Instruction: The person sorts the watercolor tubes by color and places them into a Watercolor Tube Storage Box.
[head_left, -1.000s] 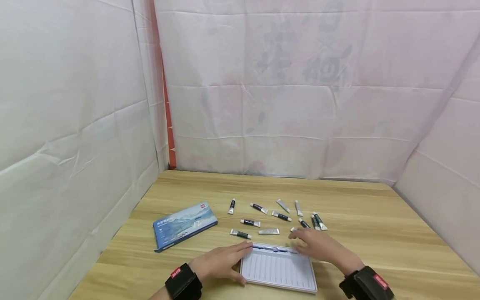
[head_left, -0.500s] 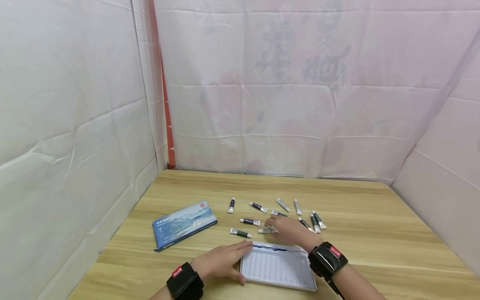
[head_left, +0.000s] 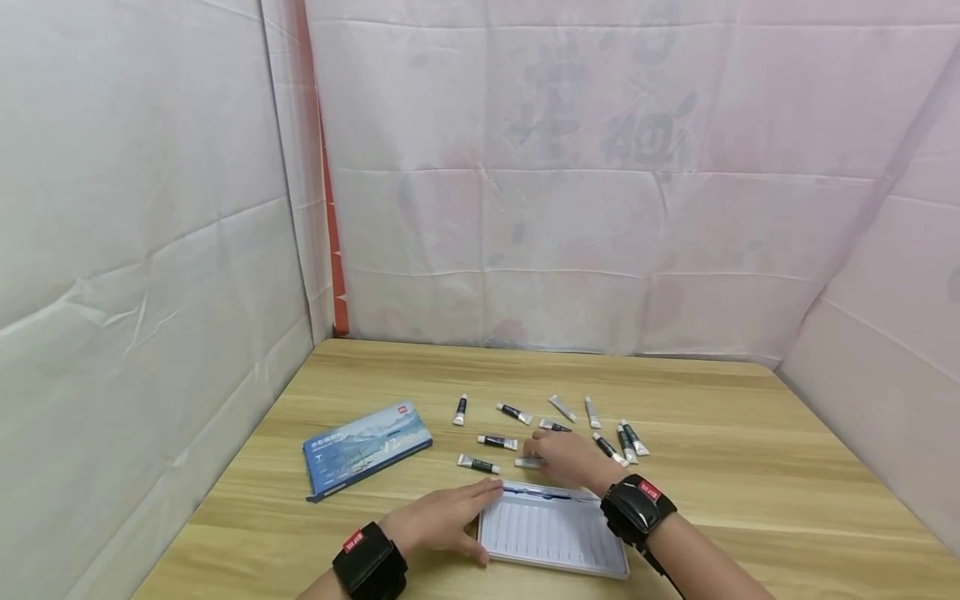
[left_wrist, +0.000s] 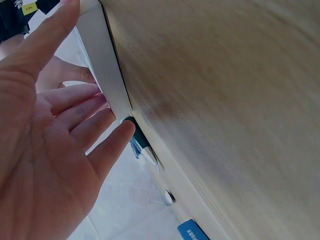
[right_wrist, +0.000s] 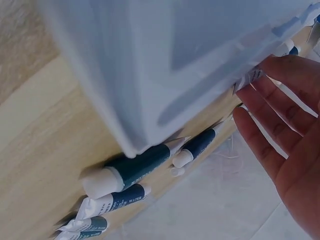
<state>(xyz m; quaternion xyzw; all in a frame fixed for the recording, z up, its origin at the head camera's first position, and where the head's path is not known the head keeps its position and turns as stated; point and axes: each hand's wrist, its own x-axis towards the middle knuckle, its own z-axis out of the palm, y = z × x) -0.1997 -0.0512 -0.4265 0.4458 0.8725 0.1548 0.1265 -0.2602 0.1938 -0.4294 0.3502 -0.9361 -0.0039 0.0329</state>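
Note:
My left hand (head_left: 442, 521) rests along the left side of a white slotted plastic tray (head_left: 555, 537), its fingers fairly straight. In the left wrist view those fingertips touch the tray's side wall (left_wrist: 104, 60). A slim blue paintbrush (head_left: 551, 497) lies in the long slot at the tray's far edge. Just beyond the tray, my right hand (head_left: 573, 460) pinches a small silver-white paint tube (head_left: 528, 462) lying low on the table. Its printed end (right_wrist: 248, 80) shows between thumb and finger in the right wrist view; the rest is hidden.
Several paint tubes lie scattered past the tray, among them a green-labelled tube (head_left: 478, 464), a dark tube (head_left: 497, 442) and a white-ended tube (head_left: 610, 449). A blue cardboard box (head_left: 367, 450) lies at the left. White sheeting (head_left: 487, 208) hangs round the wooden table.
My right hand has moved left from the tray's far right corner to the silver-white tube, and its fingers have come together on it. My left hand has stayed on the tray.

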